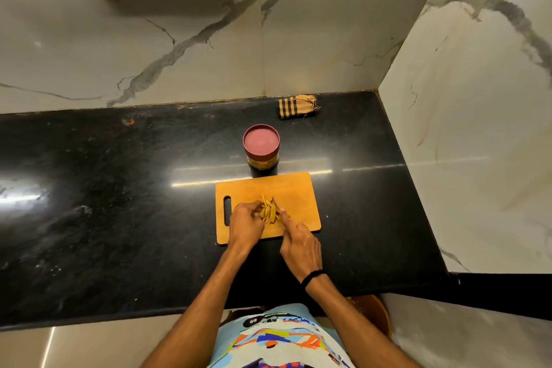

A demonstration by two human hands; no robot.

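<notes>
Pink-lidded jar (261, 146) just behind cutting board (298, 188)

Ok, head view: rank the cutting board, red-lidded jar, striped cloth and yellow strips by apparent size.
1. cutting board
2. red-lidded jar
3. striped cloth and yellow strips: these look close, and the cloth lies farther off, so they are left unranked.

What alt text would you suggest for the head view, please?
On a wooden cutting board, a person's left hand holds a pile of yellow strips while the right hand cuts them, apparently with a knife. A red-lidded jar stands behind the board on the black counter.
</notes>
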